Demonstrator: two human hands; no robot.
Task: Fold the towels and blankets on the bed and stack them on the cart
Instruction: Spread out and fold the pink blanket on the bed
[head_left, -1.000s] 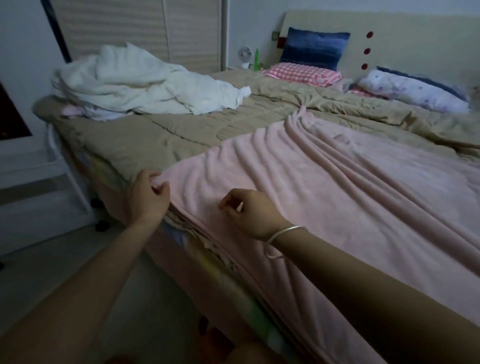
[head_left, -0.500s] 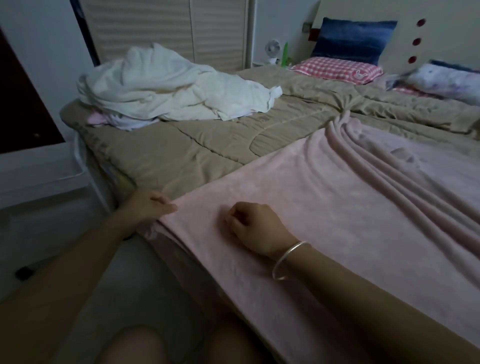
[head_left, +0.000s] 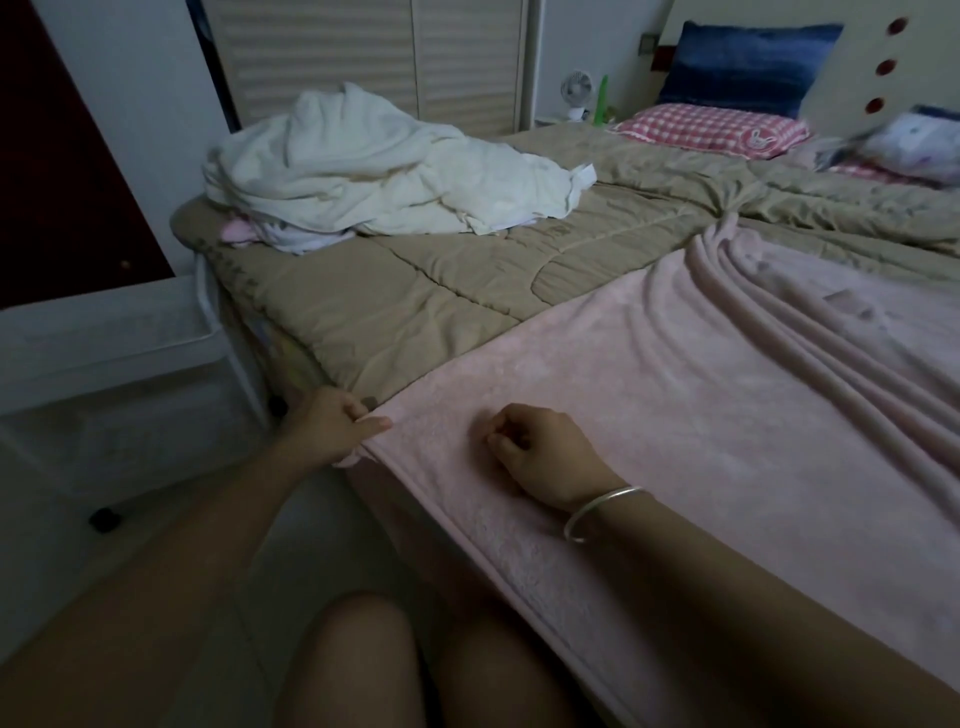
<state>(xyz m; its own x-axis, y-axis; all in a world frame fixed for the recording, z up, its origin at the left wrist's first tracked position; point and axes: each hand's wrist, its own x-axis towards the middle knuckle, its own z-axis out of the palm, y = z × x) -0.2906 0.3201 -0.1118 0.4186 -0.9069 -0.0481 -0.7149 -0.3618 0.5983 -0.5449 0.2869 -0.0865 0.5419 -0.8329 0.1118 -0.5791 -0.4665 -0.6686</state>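
A pink blanket (head_left: 701, 395) lies spread over the near right part of the bed (head_left: 415, 291), its far end gathered in long folds. My left hand (head_left: 332, 423) pinches the blanket's near left corner at the bed's edge. My right hand (head_left: 540, 454), with a bangle on the wrist, rests curled on the blanket a little to the right; whether it pinches cloth is unclear. A crumpled white blanket (head_left: 374, 166) is heaped at the bed's far left corner, over a small pink and white cloth (head_left: 244, 231). The white cart (head_left: 109, 332) stands left of the bed.
A tan quilt covers the bed. Pillows (head_left: 717, 127) lie against the headboard at the far right. A small fan (head_left: 576, 93) stands beyond the bed by louvred closet doors. My knees (head_left: 353, 665) are close to the bed's near edge.
My left hand has slid along the edge to the blanket's corner and pinched it. The blanket's near part now lies flatter. My view has turned left.
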